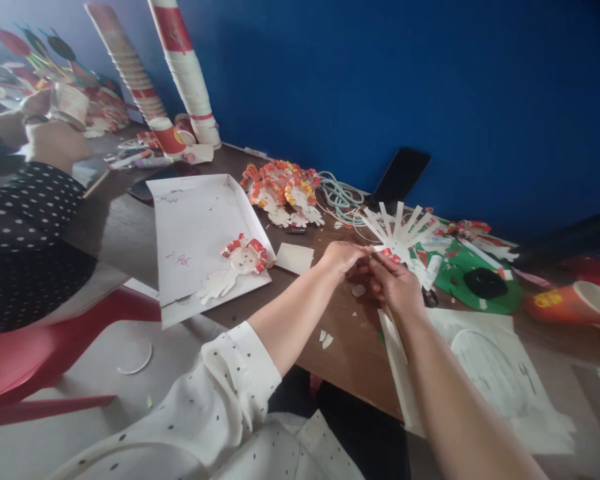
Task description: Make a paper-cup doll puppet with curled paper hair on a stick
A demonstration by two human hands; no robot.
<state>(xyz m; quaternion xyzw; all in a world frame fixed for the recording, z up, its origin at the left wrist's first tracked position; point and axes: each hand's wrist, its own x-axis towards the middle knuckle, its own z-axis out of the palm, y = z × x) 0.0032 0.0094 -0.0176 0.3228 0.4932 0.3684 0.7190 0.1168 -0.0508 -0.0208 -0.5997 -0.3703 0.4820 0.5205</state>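
Between both hands (pixel 343 259) (pixel 399 285) — a pinched red-and-white paper piece (pixel 391 254).

Red paper piece (pixel 391 255): partly hiding behind the right grip (pixel 399 287)
Left grip (pixel 343 259): lower fingers blurring into shadow
Tall cup stack (pixel 190 83): running past the view's top
Co-worker's hands (pixel 57 140): blurring toward the table's (pixel 350 373) left end
Grey scribble (pixel 167 199): being too small to read
Orange cup (pixel 555 304): blurring near the table's right end
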